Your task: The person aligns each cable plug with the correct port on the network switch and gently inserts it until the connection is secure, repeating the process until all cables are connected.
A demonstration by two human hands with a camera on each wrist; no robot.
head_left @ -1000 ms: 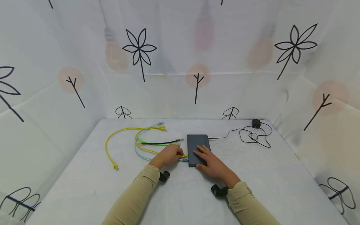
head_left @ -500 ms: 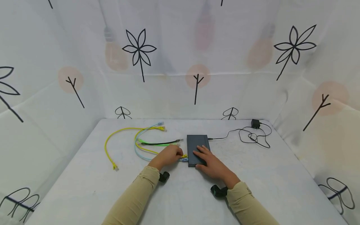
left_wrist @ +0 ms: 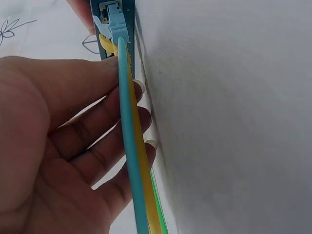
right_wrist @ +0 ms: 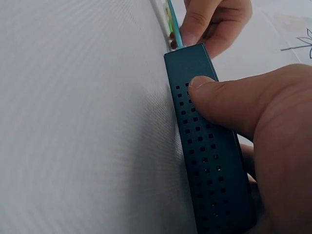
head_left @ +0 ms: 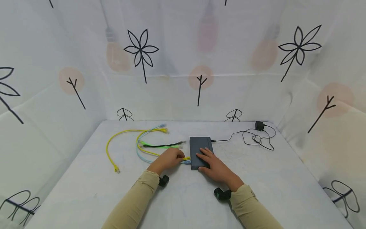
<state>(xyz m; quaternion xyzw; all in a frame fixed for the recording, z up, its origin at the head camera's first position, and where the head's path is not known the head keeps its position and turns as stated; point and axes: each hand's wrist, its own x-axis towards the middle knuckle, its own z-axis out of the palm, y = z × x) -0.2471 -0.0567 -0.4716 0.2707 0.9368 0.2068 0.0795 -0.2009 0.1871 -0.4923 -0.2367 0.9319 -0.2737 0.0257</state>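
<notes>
A dark network switch (head_left: 200, 148) lies flat on the white table. Plugs of a light blue network cable (left_wrist: 127, 112) and a yellow network cable (left_wrist: 145, 175) sit at the ports on its left side. My left hand (head_left: 169, 158) pinches the yellow cable just behind its plug; in the left wrist view the blue cable crosses in front and partly hides the fingertips. My right hand (head_left: 218, 167) rests on the switch with straight, spread fingers on top. In the right wrist view its thumb presses the vented side of the switch (right_wrist: 204, 146).
Another yellow cable (head_left: 108, 149) curves at the left. A black cable (head_left: 163, 146) and green cable (head_left: 168, 147) lie beyond my left hand. A thin power cord (head_left: 226, 140) runs from the switch to a black adapter (head_left: 259, 125). Patterned white cloth walls surround the table.
My left hand has drawn back slightly to the left, showing more of the yellow plug. My right hand and the switch have stayed in place.
</notes>
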